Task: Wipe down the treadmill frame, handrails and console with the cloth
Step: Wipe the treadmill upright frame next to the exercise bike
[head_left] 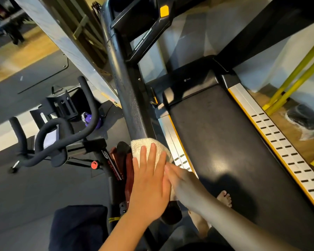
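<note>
Head view, tilted, looking down along the treadmill's left side. A cream cloth [149,149] was draped over the lower end of the dark speckled handrail [129,91], which ran up to the black console [140,20] with a yellow button [164,11]. The left hand [149,180] lay flat on the cloth, fingers [153,153] extended and pressing it against the rail, not curled into a grip. The right hand [178,178] came in from the right, blurred, its fingertips touching the cloth's right edge just beside the left hand; could not tell whether it pinched the cloth or just rested there. The treadmill belt [216,142] lay to the right, with silver-and-yellow side rails [272,134] along it, and a bare foot [224,198] stood on the belt. An exercise bike [62,142] stood to the left on the grey floor, a purple kettlebell [92,120] behind it.
</note>
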{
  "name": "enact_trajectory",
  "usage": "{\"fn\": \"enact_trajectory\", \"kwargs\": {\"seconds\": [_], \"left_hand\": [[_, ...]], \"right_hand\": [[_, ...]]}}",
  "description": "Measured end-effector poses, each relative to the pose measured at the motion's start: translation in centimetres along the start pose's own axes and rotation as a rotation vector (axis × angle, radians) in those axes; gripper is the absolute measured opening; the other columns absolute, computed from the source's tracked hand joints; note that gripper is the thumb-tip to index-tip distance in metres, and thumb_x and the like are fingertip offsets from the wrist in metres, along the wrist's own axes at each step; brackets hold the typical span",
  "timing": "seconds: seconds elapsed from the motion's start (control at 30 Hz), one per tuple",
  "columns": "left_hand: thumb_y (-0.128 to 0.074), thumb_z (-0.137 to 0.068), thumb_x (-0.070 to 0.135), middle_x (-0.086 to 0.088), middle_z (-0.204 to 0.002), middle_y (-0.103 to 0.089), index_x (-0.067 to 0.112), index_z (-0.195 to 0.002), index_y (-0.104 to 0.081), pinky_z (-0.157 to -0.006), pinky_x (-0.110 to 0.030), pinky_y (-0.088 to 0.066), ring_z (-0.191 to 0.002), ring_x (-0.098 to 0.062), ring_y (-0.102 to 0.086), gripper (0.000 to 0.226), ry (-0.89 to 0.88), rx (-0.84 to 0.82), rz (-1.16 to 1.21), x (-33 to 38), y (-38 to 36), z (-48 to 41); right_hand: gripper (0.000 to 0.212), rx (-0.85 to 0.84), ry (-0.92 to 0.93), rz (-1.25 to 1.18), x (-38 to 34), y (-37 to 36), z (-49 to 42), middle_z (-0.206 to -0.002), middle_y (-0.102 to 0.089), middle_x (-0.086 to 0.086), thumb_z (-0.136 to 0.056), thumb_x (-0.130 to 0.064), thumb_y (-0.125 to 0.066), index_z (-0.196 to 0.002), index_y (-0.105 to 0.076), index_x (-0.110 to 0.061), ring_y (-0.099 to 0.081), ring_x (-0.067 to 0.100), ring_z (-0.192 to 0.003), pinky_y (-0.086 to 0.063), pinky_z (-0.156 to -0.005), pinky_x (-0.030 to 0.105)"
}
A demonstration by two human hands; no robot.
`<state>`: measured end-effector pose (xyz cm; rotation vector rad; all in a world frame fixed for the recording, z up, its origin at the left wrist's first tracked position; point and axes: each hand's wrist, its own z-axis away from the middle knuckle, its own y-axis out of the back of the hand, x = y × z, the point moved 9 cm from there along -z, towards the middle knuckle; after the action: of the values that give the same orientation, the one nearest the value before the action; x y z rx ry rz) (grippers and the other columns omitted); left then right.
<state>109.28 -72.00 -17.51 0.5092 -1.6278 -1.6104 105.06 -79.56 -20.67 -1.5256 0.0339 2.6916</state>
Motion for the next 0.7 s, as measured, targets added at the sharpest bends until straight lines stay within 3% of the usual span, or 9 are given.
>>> {"fn": "enact_trajectory", "kwargs": {"seconds": [0.07, 0.17, 0.3, 0.33, 0.37, 0.43, 0.5, 0.63, 0.7], "left_hand": [[-0.020, -0.102, 0.037, -0.003, -0.164, 0.012, 0.015, -0.157, -0.006, -0.119, -0.052, 0.006, -0.149, -0.024, 0.023, 0.061, -0.011, -0.028, -0.018, -0.2, 0.2, -0.7], [-0.021, -0.099, 0.039, -0.002, -0.162, 0.021, 0.014, -0.155, 0.010, -0.120, -0.046, 0.012, -0.147, -0.019, 0.027, 0.070, -0.016, -0.065, 0.010, -0.1, 0.3, -1.0], [-0.026, -0.100, 0.035, -0.014, -0.162, 0.019, 0.002, -0.155, 0.006, -0.121, -0.039, 0.012, -0.149, -0.023, 0.021, 0.072, 0.071, 0.001, 0.106, 0.4, 0.0, 0.9], [-0.024, -0.102, 0.036, -0.018, -0.161, 0.018, -0.001, -0.154, 0.004, -0.121, -0.039, 0.010, -0.149, -0.027, 0.020, 0.070, 0.067, -0.004, 0.112, 0.5, -0.3, 1.7], [-0.023, -0.102, 0.036, -0.020, -0.161, 0.019, -0.002, -0.154, 0.004, -0.121, -0.040, 0.009, -0.149, -0.029, 0.020, 0.070, 0.061, -0.017, 0.111, 0.5, -0.7, 2.5], [-0.031, -0.099, 0.032, -0.017, -0.160, 0.024, 0.001, -0.153, 0.009, -0.121, -0.041, 0.010, -0.148, -0.028, 0.024, 0.075, 0.065, -0.055, 0.117, 0.0, -0.9, 2.9], [-0.042, -0.091, 0.029, -0.015, -0.159, 0.028, 0.004, -0.154, 0.012, -0.121, -0.041, 0.013, -0.147, -0.026, 0.028, 0.086, 0.036, -0.086, 0.089, -0.3, -0.5, 1.9], [-0.044, -0.096, 0.034, -0.008, -0.163, 0.017, 0.011, -0.157, -0.002, -0.120, -0.038, 0.014, -0.147, -0.018, 0.027, 0.078, -0.077, -0.087, 0.047, 0.1, 1.4, -1.4], [-0.044, -0.097, 0.036, -0.005, -0.164, 0.012, 0.013, -0.157, -0.005, -0.121, -0.038, 0.011, -0.148, -0.014, 0.023, 0.076, -0.065, -0.070, 0.082, 0.3, 1.8, -1.6]], "right_hand": [[0.044, 0.071, -0.011, -0.005, -0.8, 0.7, -1.3, -0.090, -0.065, -0.007, -0.103, -0.048, -0.023, -0.090, -0.061, -0.028, -0.061, 0.004, -0.085, -0.046, -0.077, 0.022], [0.045, 0.116, -0.056, 0.089, -1.5, 1.6, -3.6, -0.100, -0.063, -0.004, -0.102, -0.051, -0.026, -0.100, -0.061, -0.024, -0.058, 0.010, -0.091, -0.042, -0.079, 0.027], [0.039, 0.165, 0.079, 0.307, -3.7, 2.2, -2.9, -0.077, -0.057, 0.000, -0.100, -0.045, -0.038, -0.072, -0.049, -0.020, -0.054, 0.018, -0.074, -0.043, -0.067, 0.031], [0.035, 0.146, 0.105, 0.271, -3.5, 1.6, -2.2, -0.083, -0.060, 0.000, -0.100, -0.045, -0.038, -0.079, -0.053, -0.022, -0.056, 0.018, -0.079, -0.043, -0.071, 0.031], [0.033, 0.094, 0.090, 0.219, -2.8, 0.4, -1.4, -0.099, -0.063, -0.003, -0.100, -0.049, -0.034, -0.099, -0.058, -0.026, -0.059, 0.016, -0.091, -0.044, -0.077, 0.029], [0.060, 0.032, 0.077, 0.167, -1.8, -1.7, -0.8, -0.142, -0.046, -0.010, -0.094, -0.069, -0.023, -0.145, -0.031, -0.038, -0.049, 0.014, -0.126, -0.039, -0.098, 0.028], [0.077, 0.064, 0.081, 0.102, -1.4, -2.3, -1.8, -0.156, -0.031, -0.008, -0.086, -0.081, -0.017, -0.151, -0.014, -0.041, -0.040, 0.015, -0.137, -0.035, -0.111, 0.037], [0.058, 0.089, 0.022, -0.070, -1.0, -0.4, -5.5, -0.148, -0.045, 0.000, -0.098, -0.061, -0.025, -0.147, -0.038, -0.032, -0.044, 0.018, -0.134, -0.030, -0.113, 0.033], [0.070, 0.056, -0.010, -0.120, -0.3, 0.4, -6.0, -0.143, -0.050, -0.002, -0.090, -0.073, -0.022, -0.142, -0.045, -0.032, -0.047, 0.017, -0.132, -0.031, -0.114, 0.041]]}}
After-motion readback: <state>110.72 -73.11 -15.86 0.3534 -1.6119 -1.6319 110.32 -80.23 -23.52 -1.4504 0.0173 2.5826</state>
